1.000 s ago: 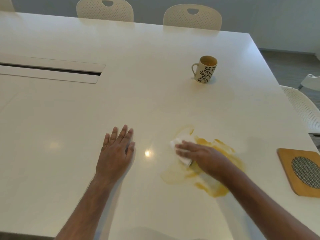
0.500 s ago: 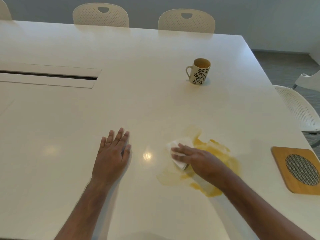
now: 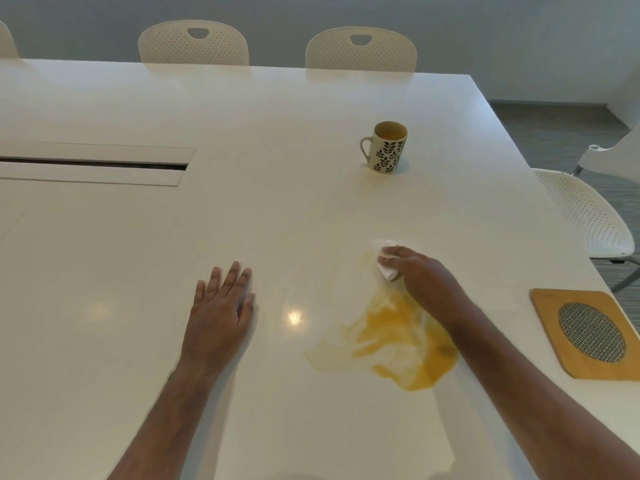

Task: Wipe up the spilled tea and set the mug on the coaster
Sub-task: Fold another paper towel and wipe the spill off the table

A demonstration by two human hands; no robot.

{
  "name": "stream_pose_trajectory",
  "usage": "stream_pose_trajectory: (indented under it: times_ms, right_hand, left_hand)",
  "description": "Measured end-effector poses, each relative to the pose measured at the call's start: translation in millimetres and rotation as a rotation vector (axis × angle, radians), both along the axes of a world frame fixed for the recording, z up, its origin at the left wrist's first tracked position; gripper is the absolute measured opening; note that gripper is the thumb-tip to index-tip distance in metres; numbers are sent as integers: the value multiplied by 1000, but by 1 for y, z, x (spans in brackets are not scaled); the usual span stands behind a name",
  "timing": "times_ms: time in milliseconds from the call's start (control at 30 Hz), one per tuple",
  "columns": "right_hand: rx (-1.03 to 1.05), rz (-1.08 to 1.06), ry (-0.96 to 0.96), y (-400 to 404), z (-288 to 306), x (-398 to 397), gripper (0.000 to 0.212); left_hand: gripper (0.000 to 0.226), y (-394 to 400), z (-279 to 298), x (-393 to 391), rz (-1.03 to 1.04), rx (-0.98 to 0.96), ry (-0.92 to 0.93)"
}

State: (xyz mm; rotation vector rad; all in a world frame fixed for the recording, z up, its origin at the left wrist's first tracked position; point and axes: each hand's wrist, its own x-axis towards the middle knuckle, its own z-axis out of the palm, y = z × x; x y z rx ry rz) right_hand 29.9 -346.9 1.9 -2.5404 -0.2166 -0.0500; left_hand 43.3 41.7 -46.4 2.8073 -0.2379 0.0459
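I'm gripping the tissue (image 3: pixel 385 264) in my curled right hand (image 3: pixel 420 277) at the spill's (image 3: pixel 394 337) far edge, left hand (image 3: pixel 221 315) lying flat and spread, mug (image 3: pixel 387 147) standing beyond, well apart from the coaster (image 3: pixel 588 332).

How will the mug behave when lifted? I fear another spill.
The mug looks rigid ceramic, probably fairly heavy and breakable. Tea shows inside, so tilting could slosh it. Its handle faces left and should give a secure grip.

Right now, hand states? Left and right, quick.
Left hand: open, flat on the table, holding nothing.
Right hand: closed on the white tissue, pressing it at the spilled tea's far edge.
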Motion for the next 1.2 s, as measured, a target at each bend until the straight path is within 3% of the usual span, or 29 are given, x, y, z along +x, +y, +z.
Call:
stream_pose_trajectory:
  times_ms: [267, 367, 433, 500, 633, 833, 1100, 1200]
  right_hand:
    - [-116, 291, 82, 55, -6, -46, 62]
    - [-97, 381, 246, 39, -4, -57, 68]
    - [72, 329, 296, 26, 4, -58, 66]
    - [292, 186, 201, 13, 13, -58, 60]
    - [477, -133, 78, -16, 23, -44, 26]
    - [331, -370, 16, -42, 17, -20, 26]
    - [324, -292, -2, -47, 31, -8, 30]
    - [297, -333, -63, -40, 31, -5, 45]
  left_hand:
    - [54, -17, -1, -3, 89, -29, 20]
    - [60, -17, 0, -4, 92, -36, 17]
    - [63, -18, 1, -4, 92, -41, 12]
    - [62, -19, 1, -4, 91, -40, 7]
    - [61, -19, 1, -5, 96, -37, 6]
    - [54, -18, -1, -4, 106, -34, 8]
    - [54, -18, -2, -4, 111, -42, 15]
    - [54, -18, -2, -4, 116, -51, 22]
